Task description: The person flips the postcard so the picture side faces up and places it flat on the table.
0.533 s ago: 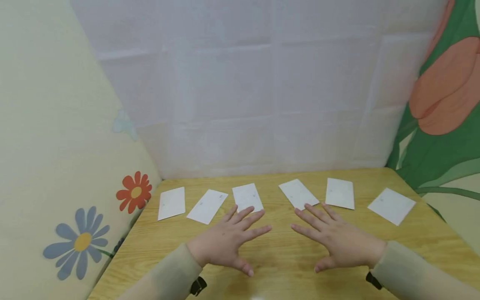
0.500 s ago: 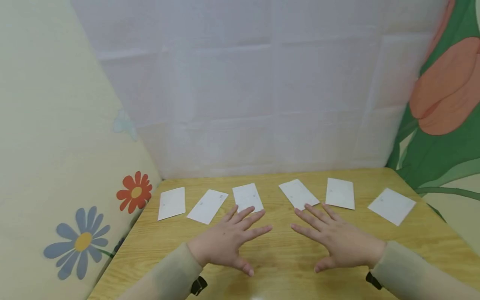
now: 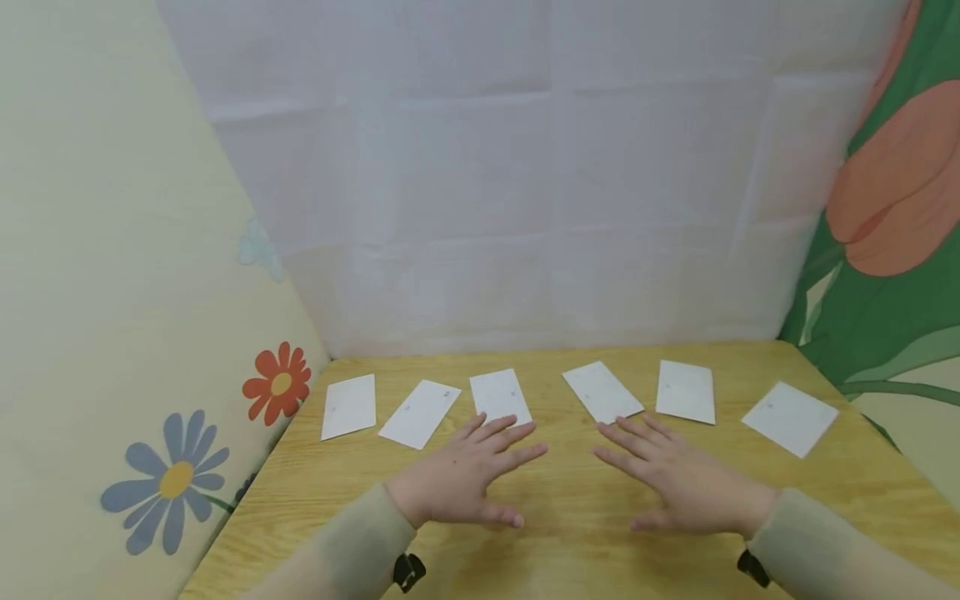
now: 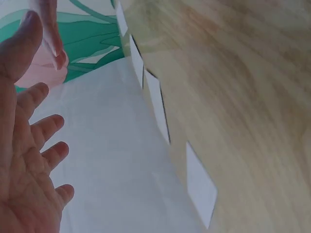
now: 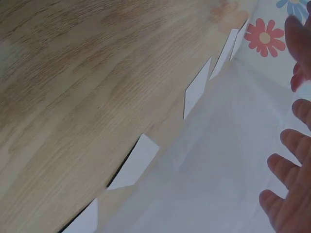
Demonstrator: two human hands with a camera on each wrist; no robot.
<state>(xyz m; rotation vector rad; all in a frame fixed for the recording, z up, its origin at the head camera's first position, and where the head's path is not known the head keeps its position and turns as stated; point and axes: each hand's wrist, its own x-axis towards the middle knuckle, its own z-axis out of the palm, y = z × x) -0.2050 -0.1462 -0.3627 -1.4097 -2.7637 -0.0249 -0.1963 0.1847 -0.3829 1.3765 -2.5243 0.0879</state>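
Note:
Several white cards lie in a loose row across the far part of the wooden table. My left hand (image 3: 472,471) is held over the table, palm down with fingers spread, its fingertips overlapping the lower edge of a middle card (image 3: 500,394) in the head view. Mirroring it, my right hand (image 3: 682,483) has its fingers extended near the bottom edge of a slanted card (image 3: 602,390). Neither hand holds anything. In the left wrist view, the left palm (image 4: 24,170) stands off to one side of the tabletop. Faint small marks show on the cards.
Left of the hands lie a slanted card (image 3: 420,414) and an outer card (image 3: 349,407). An upright card (image 3: 686,392) and a turned card (image 3: 790,419) lie at right. A white cloth (image 3: 465,183) hangs behind the table (image 3: 570,550); flower-patterned panels (image 3: 892,333) flank it.
The head view has shifted slightly. Both hands have tilted a little, with the thumbs higher in view and the fingers drawn somewhat lower off the cards. The cards have stayed in place.

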